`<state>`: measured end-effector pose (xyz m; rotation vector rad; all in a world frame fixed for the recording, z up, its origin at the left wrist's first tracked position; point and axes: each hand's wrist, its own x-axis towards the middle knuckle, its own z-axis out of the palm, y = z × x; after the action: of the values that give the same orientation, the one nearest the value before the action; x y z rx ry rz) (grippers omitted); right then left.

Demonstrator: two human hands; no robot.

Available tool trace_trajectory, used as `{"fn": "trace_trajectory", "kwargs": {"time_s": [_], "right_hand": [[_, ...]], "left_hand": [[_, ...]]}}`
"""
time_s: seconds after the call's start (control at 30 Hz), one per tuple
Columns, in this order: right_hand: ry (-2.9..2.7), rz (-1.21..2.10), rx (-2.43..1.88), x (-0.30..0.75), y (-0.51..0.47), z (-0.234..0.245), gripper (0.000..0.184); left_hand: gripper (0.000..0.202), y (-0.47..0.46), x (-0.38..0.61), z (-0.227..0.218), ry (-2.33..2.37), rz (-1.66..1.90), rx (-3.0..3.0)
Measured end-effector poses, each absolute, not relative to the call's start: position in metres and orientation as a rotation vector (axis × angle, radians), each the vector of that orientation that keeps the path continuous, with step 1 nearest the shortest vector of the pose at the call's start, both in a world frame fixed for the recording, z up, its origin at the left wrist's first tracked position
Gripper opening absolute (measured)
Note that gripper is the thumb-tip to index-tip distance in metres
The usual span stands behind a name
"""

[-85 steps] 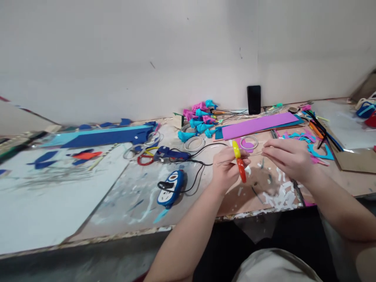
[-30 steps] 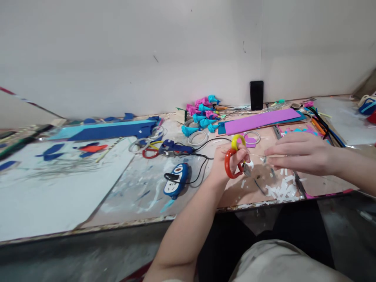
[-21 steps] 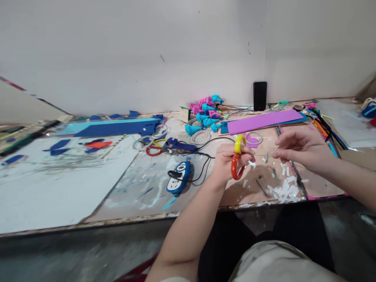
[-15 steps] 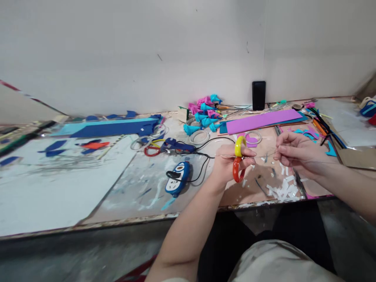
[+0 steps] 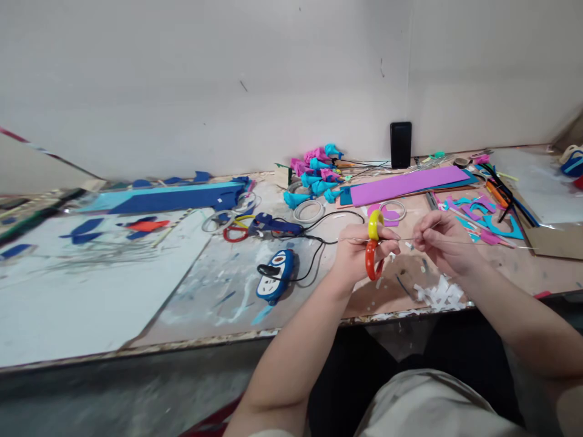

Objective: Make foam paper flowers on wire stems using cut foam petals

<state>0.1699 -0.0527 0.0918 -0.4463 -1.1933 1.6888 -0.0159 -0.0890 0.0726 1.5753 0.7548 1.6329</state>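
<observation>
My left hand [image 5: 359,252] is closed around scissors with a yellow and an orange-red handle loop [image 5: 372,260], held above the workbench near its front edge. A thin wire [image 5: 478,243] runs level from that hand to the right. My right hand [image 5: 439,243] pinches this wire just right of the scissors, fingers pressed together. White paper snippets [image 5: 438,295] lie on the bench below my right hand.
A blue glue gun [image 5: 274,280] with a black cord lies left of my hands. A purple foam sheet [image 5: 403,184], pink and cyan paper flowers [image 5: 314,176], tape rings, another pair of scissors [image 5: 237,230], a black phone [image 5: 401,144] against the wall and foam scraps crowd the bench [image 5: 204,291].
My right hand has slid left along the wire, closer to the scissors. The scissors in my left hand turned from flat to edge-on. The view shifted slightly.
</observation>
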Motion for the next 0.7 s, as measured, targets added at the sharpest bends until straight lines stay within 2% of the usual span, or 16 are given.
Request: {"fn": "trace_trajectory", "kwargs": {"time_s": [0.3, 0.37, 0.5, 0.63, 0.7], "right_hand": [[-1.710, 1.056, -0.243, 0.185, -0.041, 0.086, 0.009], [-1.714, 0.968, -0.218, 0.185, -0.045, 0.085, 0.011], [-1.632, 0.937, -0.301, 0.179, -0.048, 0.082, 0.007], [-1.539, 1.107, -0.499, 0.173, -0.048, 0.082, 0.019], [-1.706, 1.027, -0.610, 0.173, -0.054, 0.085, 0.020]], "left_hand": [[0.017, -0.094, -0.012, 0.082, 0.779, 1.547, 1.454], [0.020, -0.094, -0.011, 0.082, 0.779, 1.568, 1.433], [0.031, -0.092, -0.011, 0.080, 0.775, 1.557, 1.446], [0.034, -0.090, -0.013, 0.077, 0.908, 1.625, 1.384], [0.033, -0.089, -0.014, 0.075, 0.941, 1.644, 1.352]]}}
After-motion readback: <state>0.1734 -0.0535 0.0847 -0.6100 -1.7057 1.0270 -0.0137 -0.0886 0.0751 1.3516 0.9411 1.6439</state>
